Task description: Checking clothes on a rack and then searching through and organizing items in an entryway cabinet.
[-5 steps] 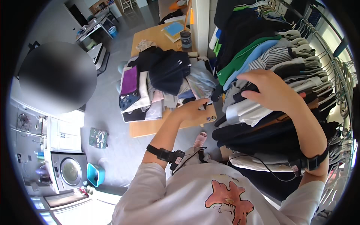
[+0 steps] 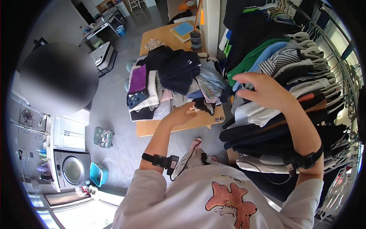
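Note:
My left hand (image 2: 180,115) hovers at the near edge of a wooden table (image 2: 152,128), fingers apart and holding nothing I can see. Beside its fingertips lies a small black garment (image 2: 206,106), part of a heap of clothes. On that heap are a dark navy garment (image 2: 178,74), a folded purple cloth (image 2: 138,79) and light blue denim (image 2: 211,78). To the right, my right hand (image 2: 265,91) is raised with thumb and fingers spread. It is in front of hanging clothes, nearest a green garment (image 2: 244,63), a blue one (image 2: 263,57) and a white one (image 2: 253,113).
A metal clothes rack (image 2: 326,42) with many white hangers runs along the right. At the table's far end stand a dark cup (image 2: 195,39) and a blue-covered book (image 2: 183,28). A patterned bundle (image 2: 103,137), a teal basin (image 2: 98,173) and a washing machine (image 2: 72,170) are left.
Both hands have moved a little left, the left one slightly away from the clothes rack. The view has shifted slightly, and more of the black garment by the table edge shows.

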The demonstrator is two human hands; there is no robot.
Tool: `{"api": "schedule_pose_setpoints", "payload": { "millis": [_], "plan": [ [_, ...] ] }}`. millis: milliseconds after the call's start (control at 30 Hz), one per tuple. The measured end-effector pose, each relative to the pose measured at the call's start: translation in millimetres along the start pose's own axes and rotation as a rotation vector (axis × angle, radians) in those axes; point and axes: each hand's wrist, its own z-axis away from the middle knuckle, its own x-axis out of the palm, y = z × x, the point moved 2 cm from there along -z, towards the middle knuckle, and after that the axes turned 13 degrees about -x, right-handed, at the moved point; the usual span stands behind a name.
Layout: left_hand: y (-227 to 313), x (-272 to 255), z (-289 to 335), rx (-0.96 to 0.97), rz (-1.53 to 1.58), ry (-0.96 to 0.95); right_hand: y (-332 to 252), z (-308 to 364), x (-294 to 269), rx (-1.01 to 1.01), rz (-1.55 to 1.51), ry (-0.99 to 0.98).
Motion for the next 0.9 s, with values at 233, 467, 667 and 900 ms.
{"api": "schedule_pose_setpoints", "payload": {
  "millis": [233, 467, 667, 900],
  "plan": [
    [-138.9, -37.9, 41.6, -0.293, 0.099, 0.239, 1.3, 5.2, 76.0, 0.189, -0.582, 0.206],
    [-239.6, -91.8, 16.6, -0.261, 0.042, 0.458, 40.2, 10.5, 188.3, 0.487, -0.752, 0.407],
    [-285.7, -153.8, -12.2, -0.216, -0.344, 0.703, 7.3, -25.9, 266.4, 0.842, -0.915, 0.680],
    [-293.4, -176.2, -25.8, -0.089, -0.398, 0.661, -37.3, -84.0, 311.2, 0.928, -0.929, 0.661]
  ]
}}
